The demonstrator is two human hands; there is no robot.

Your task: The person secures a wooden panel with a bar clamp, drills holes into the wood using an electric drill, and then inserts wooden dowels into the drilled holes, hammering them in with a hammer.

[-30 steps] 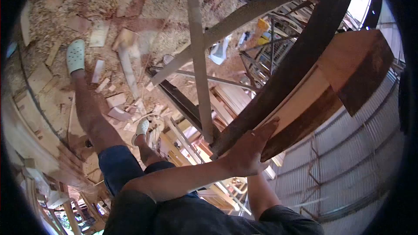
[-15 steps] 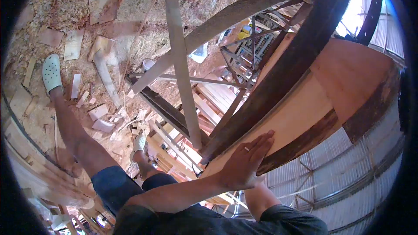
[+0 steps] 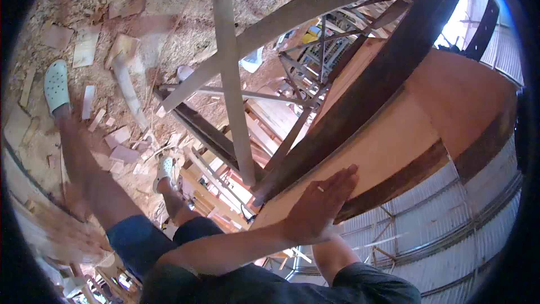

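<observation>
Flat and unclenched in the head view, the left hand (image 3: 320,205) lay with its palm against the pale plank (image 3: 388,129), fingers stretched out side by side and pointing toward the plank's far end. A ring (image 3: 320,188) showed on one finger. The right forearm (image 3: 332,259) rose from its dark sleeve and passed behind the left hand; the right hand was hidden there, so whether it gripped anything could not be told.

The plank ran diagonally, from beneath the left hand to the upper right, where a broader reddish-brown board (image 3: 461,93) adjoined it. Along one side, just beside it, curved a thick dark beam (image 3: 360,115); along the other ran a dark, rough edge (image 3: 402,180).

Two slimmer timbers (image 3: 228,73) crossed to the left of the beam, above a floor (image 3: 185,0) strewn with shavings and wood offcuts (image 3: 87,45). The person's legs, in dark blue shorts (image 3: 138,242), stood apart, the feet in light clogs (image 3: 56,87). Corrugated sheeting (image 3: 427,236) filled the lower right.
</observation>
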